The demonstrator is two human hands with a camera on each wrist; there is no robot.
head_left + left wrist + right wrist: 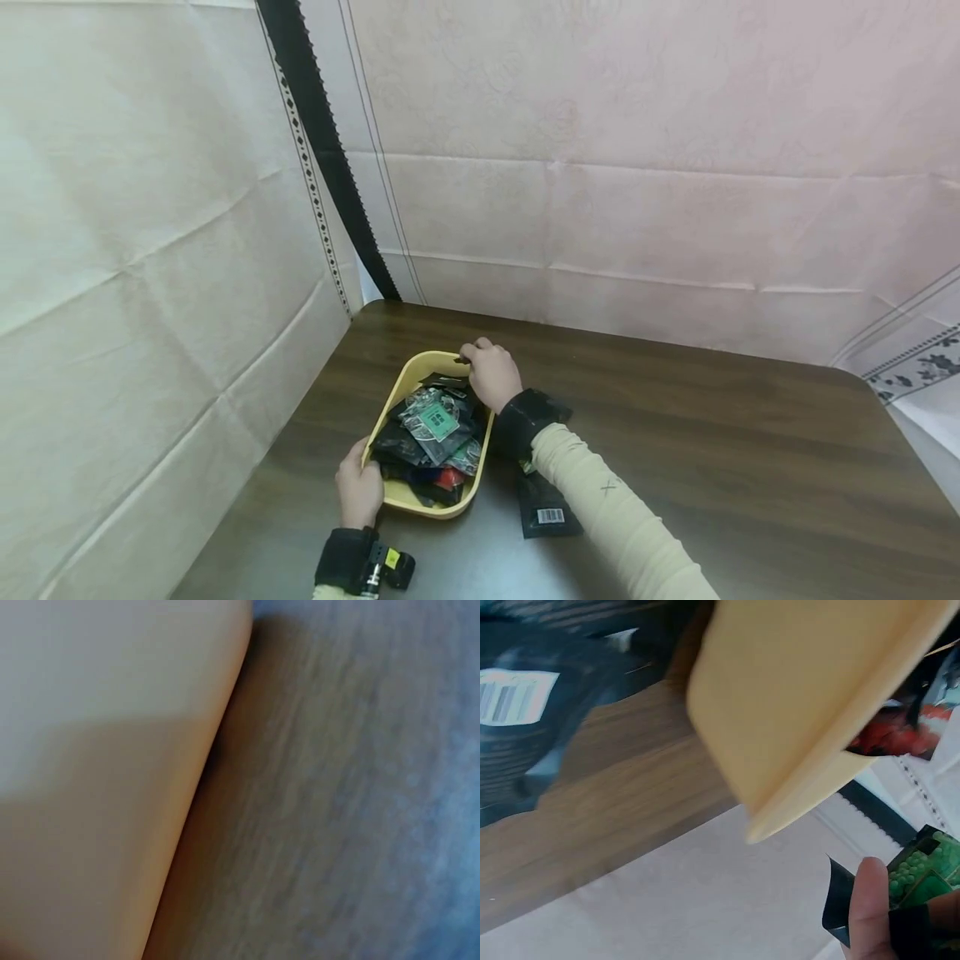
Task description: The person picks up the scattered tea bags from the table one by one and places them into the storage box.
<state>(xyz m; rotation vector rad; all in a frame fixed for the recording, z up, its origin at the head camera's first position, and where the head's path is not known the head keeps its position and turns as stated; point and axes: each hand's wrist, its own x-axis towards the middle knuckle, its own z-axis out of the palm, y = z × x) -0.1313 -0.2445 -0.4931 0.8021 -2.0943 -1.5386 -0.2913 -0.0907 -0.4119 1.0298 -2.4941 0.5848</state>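
A yellow plastic bin full of dark packets stands on the table, and my left hand grips its left side near the front corner. The left wrist view shows only the blurred bin wall and the table. My right hand is at the bin's back right corner, by the rim. Between its thumb and fingers it pinches a small dark packet printed with green round fruit or peas. A red part of another packet shows inside the bin.
Right of the bin lies a dark packet with a white barcode label, partly under my right forearm. More dark packaging lies beside it near the wrist. Light cloth hangs behind and to the left of the brown wooden table.
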